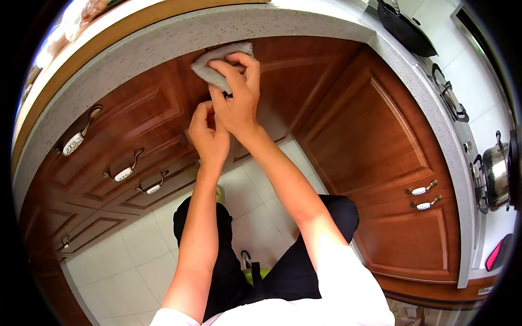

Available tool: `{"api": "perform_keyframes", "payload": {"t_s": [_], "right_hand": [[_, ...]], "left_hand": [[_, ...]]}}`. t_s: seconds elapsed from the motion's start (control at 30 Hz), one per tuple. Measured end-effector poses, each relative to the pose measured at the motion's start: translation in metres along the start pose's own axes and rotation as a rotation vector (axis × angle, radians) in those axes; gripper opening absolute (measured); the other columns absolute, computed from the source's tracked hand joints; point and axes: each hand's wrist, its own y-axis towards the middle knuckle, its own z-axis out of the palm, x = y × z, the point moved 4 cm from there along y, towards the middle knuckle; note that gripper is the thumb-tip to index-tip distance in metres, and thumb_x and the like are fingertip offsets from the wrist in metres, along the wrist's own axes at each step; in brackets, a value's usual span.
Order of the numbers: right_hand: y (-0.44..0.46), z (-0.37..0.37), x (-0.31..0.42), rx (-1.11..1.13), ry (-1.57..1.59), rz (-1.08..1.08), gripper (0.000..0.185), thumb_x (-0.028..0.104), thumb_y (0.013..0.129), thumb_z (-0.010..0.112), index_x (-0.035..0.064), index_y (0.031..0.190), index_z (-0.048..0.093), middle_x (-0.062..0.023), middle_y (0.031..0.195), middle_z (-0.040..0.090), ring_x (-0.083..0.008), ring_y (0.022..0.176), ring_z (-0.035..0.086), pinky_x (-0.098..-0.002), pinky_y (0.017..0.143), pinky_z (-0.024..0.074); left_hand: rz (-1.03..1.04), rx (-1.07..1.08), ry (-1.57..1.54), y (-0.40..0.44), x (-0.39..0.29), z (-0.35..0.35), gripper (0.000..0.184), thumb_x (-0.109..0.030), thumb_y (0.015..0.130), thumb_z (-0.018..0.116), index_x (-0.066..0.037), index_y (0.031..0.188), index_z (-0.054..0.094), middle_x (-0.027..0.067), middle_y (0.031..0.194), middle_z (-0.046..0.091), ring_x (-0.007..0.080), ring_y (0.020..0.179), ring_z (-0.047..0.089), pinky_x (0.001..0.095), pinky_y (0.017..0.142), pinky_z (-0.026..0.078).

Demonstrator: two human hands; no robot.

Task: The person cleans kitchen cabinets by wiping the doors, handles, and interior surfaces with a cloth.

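Note:
A grey folded cloth (217, 66) lies against the top of the reddish-brown cabinet front (304, 70), just under the speckled countertop edge. My right hand (239, 95) presses on it, with bent fingers on the cloth. Just below and to the left, my left hand (209, 133) is raised near the cabinet front, its fingers curled and close to my right wrist. Whatever the left fingers hold, if anything, is hidden. Part of a dark handle shows between the hands.
Drawer handles (73, 144) stick out at the left, and door handles (423, 190) at the right. A black pan (405, 30) and a steel pot (496, 176) stand on the right counter. Pale floor tiles (136, 271) lie below.

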Motion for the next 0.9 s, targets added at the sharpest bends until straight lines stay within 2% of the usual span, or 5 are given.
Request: {"api": "perform_keyframes", "payload": {"t_s": [0.07, 0.43, 0.67, 0.8, 0.9], "right_hand": [[0.008, -0.006, -0.011, 0.114, 0.060, -0.057, 0.045, -0.009, 0.069, 0.068, 0.0088, 0.110, 0.070, -0.0114, 0.117, 0.052, -0.0276, 0.098, 0.058, -0.0357, 0.082, 0.0505], [0.025, -0.073, -0.103, -0.569, -0.442, 0.103, 0.037, -0.004, 0.082, 0.065, 0.0018, 0.119, 0.067, -0.0140, 0.118, 0.049, -0.0287, 0.102, 0.056, -0.0352, 0.082, 0.0497], [0.005, -0.037, -0.054, 0.004, -0.109, -0.245, 0.045, -0.007, 0.075, 0.069, 0.0119, 0.116, 0.074, -0.0078, 0.106, 0.058, -0.0244, 0.088, 0.059, -0.0318, 0.068, 0.0519], [0.027, -0.091, -0.123, -0.311, -0.288, -0.219, 0.049, -0.003, 0.064, 0.075, 0.0095, 0.111, 0.073, -0.0092, 0.103, 0.057, -0.0276, 0.093, 0.053, -0.0358, 0.075, 0.0467], [0.047, -0.137, -0.176, -0.517, -0.365, -0.021, 0.039, -0.002, 0.076, 0.070, 0.0011, 0.115, 0.068, -0.0134, 0.107, 0.054, -0.0312, 0.098, 0.056, -0.0415, 0.087, 0.0472]], "left_hand": [[-0.067, -0.028, -0.028, 0.000, 0.002, 0.001, 0.007, -0.004, 0.096, 0.060, 0.000, 0.100, 0.065, 0.0013, 0.088, 0.065, 0.0077, 0.072, 0.062, 0.0217, 0.062, 0.051], [0.087, -0.070, 0.084, 0.003, -0.018, 0.005, 0.012, 0.000, 0.089, 0.061, -0.001, 0.100, 0.066, 0.0074, 0.092, 0.064, 0.0158, 0.077, 0.062, 0.0280, 0.068, 0.051], [0.274, -0.065, 0.207, -0.004, -0.028, 0.024, 0.043, 0.002, 0.088, 0.061, 0.001, 0.131, 0.058, 0.0141, 0.126, 0.054, 0.0222, 0.107, 0.059, 0.0331, 0.091, 0.051], [0.260, -0.120, 0.229, -0.011, -0.034, 0.035, 0.050, 0.003, 0.083, 0.060, -0.001, 0.133, 0.057, 0.0169, 0.131, 0.054, 0.0287, 0.115, 0.055, 0.0374, 0.096, 0.047], [0.303, -0.147, 0.316, -0.015, -0.044, 0.043, 0.051, 0.002, 0.084, 0.061, -0.002, 0.135, 0.057, 0.0161, 0.137, 0.050, 0.0284, 0.124, 0.050, 0.0385, 0.103, 0.043]]}}
